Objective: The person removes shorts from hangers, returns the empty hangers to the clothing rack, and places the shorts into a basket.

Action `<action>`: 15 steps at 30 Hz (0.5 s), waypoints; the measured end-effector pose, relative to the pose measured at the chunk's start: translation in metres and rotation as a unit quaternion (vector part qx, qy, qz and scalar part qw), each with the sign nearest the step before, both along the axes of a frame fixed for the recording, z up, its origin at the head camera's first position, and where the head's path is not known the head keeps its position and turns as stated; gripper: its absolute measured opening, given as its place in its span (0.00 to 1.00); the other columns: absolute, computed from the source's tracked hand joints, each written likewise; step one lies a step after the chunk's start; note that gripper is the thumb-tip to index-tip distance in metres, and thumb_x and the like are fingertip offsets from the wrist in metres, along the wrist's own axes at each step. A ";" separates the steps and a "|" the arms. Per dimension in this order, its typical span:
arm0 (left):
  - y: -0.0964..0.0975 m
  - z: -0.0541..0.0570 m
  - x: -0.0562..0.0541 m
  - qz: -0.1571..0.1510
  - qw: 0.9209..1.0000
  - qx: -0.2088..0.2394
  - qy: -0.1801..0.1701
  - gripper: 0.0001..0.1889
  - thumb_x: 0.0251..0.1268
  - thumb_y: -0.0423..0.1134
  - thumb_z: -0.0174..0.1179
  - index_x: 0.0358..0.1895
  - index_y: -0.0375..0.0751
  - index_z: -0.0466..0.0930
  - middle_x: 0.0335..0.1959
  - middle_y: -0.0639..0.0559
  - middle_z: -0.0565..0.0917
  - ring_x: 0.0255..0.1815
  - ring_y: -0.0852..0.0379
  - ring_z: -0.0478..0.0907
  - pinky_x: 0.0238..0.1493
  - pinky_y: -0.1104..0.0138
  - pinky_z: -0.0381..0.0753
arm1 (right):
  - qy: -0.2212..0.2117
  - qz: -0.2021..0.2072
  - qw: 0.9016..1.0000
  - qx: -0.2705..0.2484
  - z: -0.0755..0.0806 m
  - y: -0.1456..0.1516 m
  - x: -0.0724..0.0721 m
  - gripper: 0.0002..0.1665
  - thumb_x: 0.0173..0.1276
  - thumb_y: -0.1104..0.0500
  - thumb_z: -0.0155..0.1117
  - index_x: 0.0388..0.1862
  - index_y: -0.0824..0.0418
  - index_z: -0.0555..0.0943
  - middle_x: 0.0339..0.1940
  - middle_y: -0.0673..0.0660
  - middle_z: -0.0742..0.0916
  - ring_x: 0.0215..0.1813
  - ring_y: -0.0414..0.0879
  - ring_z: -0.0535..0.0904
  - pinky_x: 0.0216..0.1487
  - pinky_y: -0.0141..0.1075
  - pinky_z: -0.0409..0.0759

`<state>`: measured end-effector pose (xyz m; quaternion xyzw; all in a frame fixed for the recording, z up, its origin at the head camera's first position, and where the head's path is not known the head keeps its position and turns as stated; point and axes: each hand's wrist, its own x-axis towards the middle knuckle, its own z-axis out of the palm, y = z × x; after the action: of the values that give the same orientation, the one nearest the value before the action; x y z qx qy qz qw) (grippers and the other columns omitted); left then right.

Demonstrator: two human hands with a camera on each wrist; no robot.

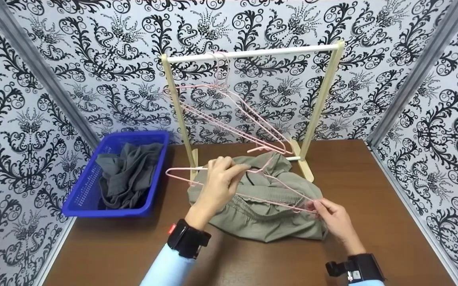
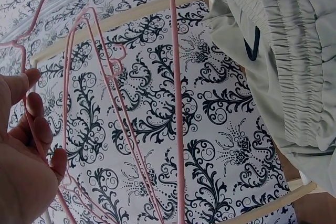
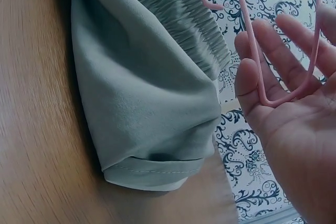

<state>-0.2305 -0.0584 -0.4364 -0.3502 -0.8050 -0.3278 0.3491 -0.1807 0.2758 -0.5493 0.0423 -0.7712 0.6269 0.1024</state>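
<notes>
Both hands hold a pink wire hanger [image 1: 268, 201] above the table. My left hand [image 1: 222, 180] grips its upper wire beside the neck; in the left wrist view the fingers curl round that wire. At the hanger's right end, my right hand [image 1: 336, 218] holds the bent corner, which lies against the curled fingers in the right wrist view. Beneath the hanger, grey-green shorts [image 1: 253, 224] lie bunched on the table, their gathered elastic waistband [image 2: 296, 66] facing up. A hemmed leg opening [image 3: 152, 174] shows in the right wrist view. Neither hand visibly grips the shorts.
Behind the shorts stands a small rack with a white rail [image 1: 276, 52] and wooden posts [image 1: 320, 103]. Pink hangers [image 1: 249, 107] hang from it. To the left, a blue basket [image 1: 107, 212] holds dark grey cloth [image 1: 127, 174]. Patterned walls surround the brown table [image 1: 356, 174].
</notes>
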 end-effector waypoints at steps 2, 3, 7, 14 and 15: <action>0.000 0.000 0.000 -0.001 1.000 -0.005 0.000 0.09 0.70 0.35 0.64 0.49 0.43 0.89 0.30 0.53 0.73 0.34 0.52 0.68 0.49 0.55 0.66 | 0.012 0.006 1.000 -0.006 -0.001 0.000 0.000 0.12 0.77 0.71 0.56 0.41 0.74 0.87 0.38 0.57 0.91 0.37 0.41 0.86 0.37 0.30 0.83; 0.000 0.000 0.000 -0.001 1.000 -0.008 0.000 0.09 0.70 0.34 0.65 0.50 0.43 0.89 0.30 0.52 0.73 0.35 0.52 0.68 0.49 0.55 0.66 | 0.020 0.008 1.000 -0.008 -0.001 0.000 -0.001 0.12 0.77 0.72 0.56 0.39 0.74 0.87 0.37 0.56 0.91 0.36 0.41 0.86 0.36 0.30 0.82; -0.001 -0.001 -0.001 0.008 1.000 -0.025 0.006 0.13 0.69 0.35 0.66 0.55 0.43 0.86 0.32 0.52 0.73 0.36 0.51 0.68 0.51 0.54 0.67 | 0.050 0.024 0.998 -0.015 -0.003 0.001 -0.002 0.13 0.76 0.74 0.54 0.35 0.75 0.85 0.35 0.54 0.91 0.36 0.40 0.85 0.36 0.29 0.80; -0.006 -0.005 0.000 0.047 0.997 -0.067 0.001 0.21 0.68 0.40 0.67 0.63 0.42 0.81 0.47 0.47 0.79 0.50 0.48 0.74 0.63 0.51 0.66 | 0.063 0.028 0.997 -0.016 -0.004 0.002 -0.003 0.14 0.77 0.73 0.53 0.32 0.74 0.83 0.35 0.53 0.91 0.36 0.39 0.85 0.36 0.30 0.79; -0.007 -0.005 0.000 0.054 0.996 -0.073 0.002 0.23 0.68 0.41 0.67 0.65 0.42 0.80 0.49 0.46 0.79 0.52 0.48 0.75 0.65 0.50 0.66 | 0.065 0.027 0.997 -0.013 -0.004 0.002 -0.003 0.14 0.77 0.73 0.53 0.32 0.74 0.83 0.34 0.54 0.91 0.36 0.39 0.85 0.36 0.31 0.79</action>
<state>-0.2305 -0.0656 -0.4415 -0.3312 -0.8437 -0.2482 0.3418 -0.1839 0.2777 -0.5531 0.1022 -0.7532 0.6355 0.1359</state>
